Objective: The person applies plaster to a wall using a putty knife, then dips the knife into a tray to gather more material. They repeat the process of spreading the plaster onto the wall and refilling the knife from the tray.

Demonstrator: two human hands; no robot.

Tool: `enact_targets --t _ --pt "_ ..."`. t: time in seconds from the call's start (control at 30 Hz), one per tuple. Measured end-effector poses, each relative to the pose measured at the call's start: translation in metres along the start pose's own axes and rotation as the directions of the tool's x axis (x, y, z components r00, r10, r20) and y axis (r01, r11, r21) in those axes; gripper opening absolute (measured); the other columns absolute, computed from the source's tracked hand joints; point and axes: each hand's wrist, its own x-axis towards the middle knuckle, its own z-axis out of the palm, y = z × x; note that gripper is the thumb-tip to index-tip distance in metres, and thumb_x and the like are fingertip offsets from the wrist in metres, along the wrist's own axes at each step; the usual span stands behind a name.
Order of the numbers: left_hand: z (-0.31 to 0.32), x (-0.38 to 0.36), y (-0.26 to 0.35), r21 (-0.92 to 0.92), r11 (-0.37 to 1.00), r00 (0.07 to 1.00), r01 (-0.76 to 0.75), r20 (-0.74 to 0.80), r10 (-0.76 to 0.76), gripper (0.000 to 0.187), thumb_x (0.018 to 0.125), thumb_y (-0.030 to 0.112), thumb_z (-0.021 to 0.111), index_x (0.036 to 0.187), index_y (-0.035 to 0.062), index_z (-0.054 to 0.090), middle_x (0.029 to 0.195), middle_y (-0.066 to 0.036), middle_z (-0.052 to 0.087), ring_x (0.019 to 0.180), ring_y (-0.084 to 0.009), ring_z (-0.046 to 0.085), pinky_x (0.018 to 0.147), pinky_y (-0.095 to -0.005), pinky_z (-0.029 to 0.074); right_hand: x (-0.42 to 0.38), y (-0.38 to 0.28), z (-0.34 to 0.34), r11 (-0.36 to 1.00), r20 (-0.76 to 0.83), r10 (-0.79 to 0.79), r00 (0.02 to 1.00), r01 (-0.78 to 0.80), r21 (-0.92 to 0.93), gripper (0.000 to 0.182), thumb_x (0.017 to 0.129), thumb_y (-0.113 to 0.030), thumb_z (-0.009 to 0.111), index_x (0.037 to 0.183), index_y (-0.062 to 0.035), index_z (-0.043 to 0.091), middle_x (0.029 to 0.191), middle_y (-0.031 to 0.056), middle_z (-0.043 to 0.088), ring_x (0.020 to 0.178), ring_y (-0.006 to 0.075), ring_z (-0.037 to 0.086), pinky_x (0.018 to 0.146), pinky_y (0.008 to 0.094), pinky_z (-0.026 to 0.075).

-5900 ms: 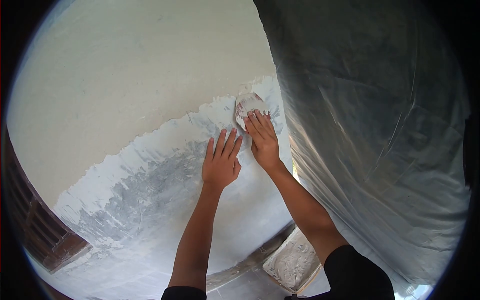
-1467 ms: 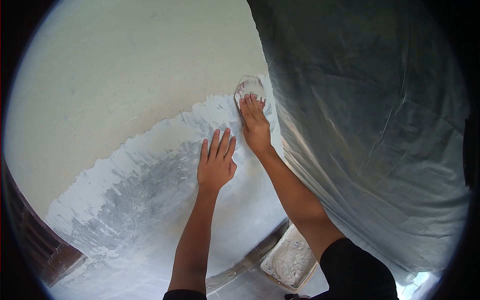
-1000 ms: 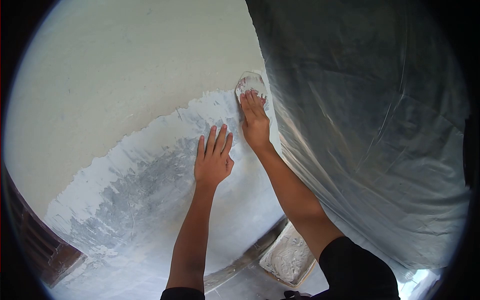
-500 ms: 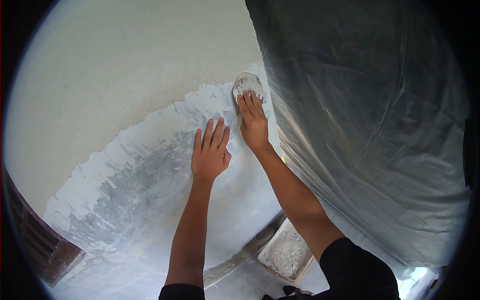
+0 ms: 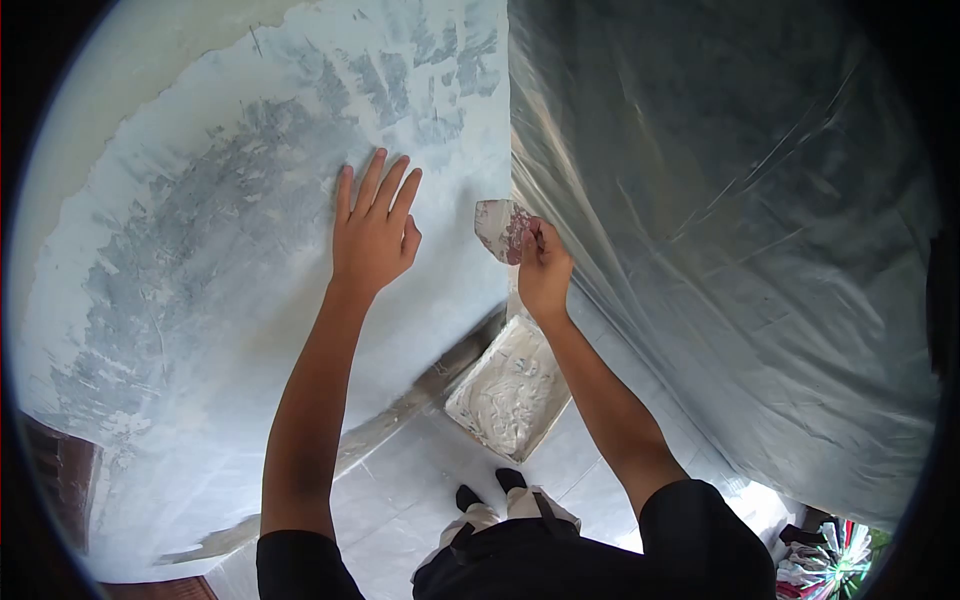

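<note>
Between the thumb and fingers of my right hand (image 5: 546, 270) is a flat, putty-smeared scraper (image 5: 500, 230) with angled corners. It overlaps the right edge of the wall in this view, its blade pointing left. My left hand (image 5: 372, 232) lies with fingers spread on the wall (image 5: 420, 290), over white and grey patchy filler. Below my right hand, a rectangular tray (image 5: 470, 424) of creamy putty (image 5: 510, 395) rests on the floor, partly behind my forearm.
Plastic sheeting (image 5: 730, 260) hangs in folds along the right. My feet (image 5: 510, 479) stand on the tiled floor (image 5: 400, 510) close to the tray. Brown wood (image 5: 65, 480) shows at the lower left, and a cluttered bright patch (image 5: 835, 560) at the lower right.
My view has tipped downward, showing more floor and tray. My right hand has come down from the wall's upper edge, turning the scraper sideways. My left hand stays spread on the wall.
</note>
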Motion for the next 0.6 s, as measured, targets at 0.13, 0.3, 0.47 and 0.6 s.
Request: enact_targets --t 0.13,0.3,0.47,0.6 --pt "0.033 -0.087 0.053 -0.334 0.936 0.977 0.116 0.208 -0.047 0.042 0.078 0.006 0.057 0.12 0.0069 0.058 0.121 -0.01 0.061 0.123 -0.0293 0.05 0.107 -0.0476 0.034 -0.076 0.06 -0.037 0.949 0.182 0.317 0.931 -0.31 -0.065 0.013 0.091 -0.003 0.055 0.1 0.0034 0.061 0.08 0.0132 0.067 0.07 0.0175 0.065 0.065 0.031 0.05" --pt "0.062 -0.201 0.119 -0.458 0.768 0.772 0.448 0.631 -0.075 0.025 0.075 0.006 0.059 0.099 0.0037 0.063 0.087 -0.012 0.068 0.084 -0.0312 0.064 0.079 -0.0444 0.048 -0.158 0.116 -0.079 0.85 0.245 0.522 0.817 -0.475 -0.23 0.013 0.09 -0.004 0.056 0.1 0.0031 0.062 0.08 0.0126 0.068 0.068 0.0151 0.065 0.063 0.0304 0.05" --pt "0.063 -0.279 0.175 -0.425 0.69 0.641 0.586 0.764 -0.074 0.019 0.076 0.008 0.058 0.095 0.005 0.062 0.083 -0.013 0.066 0.08 -0.0312 0.063 0.073 -0.0455 0.048 -0.218 0.148 -0.107 0.637 0.275 0.768 0.578 -0.734 -0.236 0.015 0.088 -0.005 0.058 0.1 0.0026 0.063 0.081 0.013 0.069 0.068 0.0145 0.066 0.063 0.0307 0.051" --pt "0.06 -0.315 0.204 -0.405 0.667 0.571 0.625 0.82 -0.037 0.021 0.077 0.008 0.058 0.097 0.0052 0.062 0.086 -0.012 0.067 0.081 -0.0311 0.063 0.073 -0.046 0.048 -0.249 0.164 -0.125 0.659 0.239 0.73 0.64 -0.568 -0.494 0.02 0.088 -0.003 0.057 0.106 -0.0007 0.064 0.088 0.0142 0.071 0.074 0.0247 0.069 0.069 0.0348 0.053"
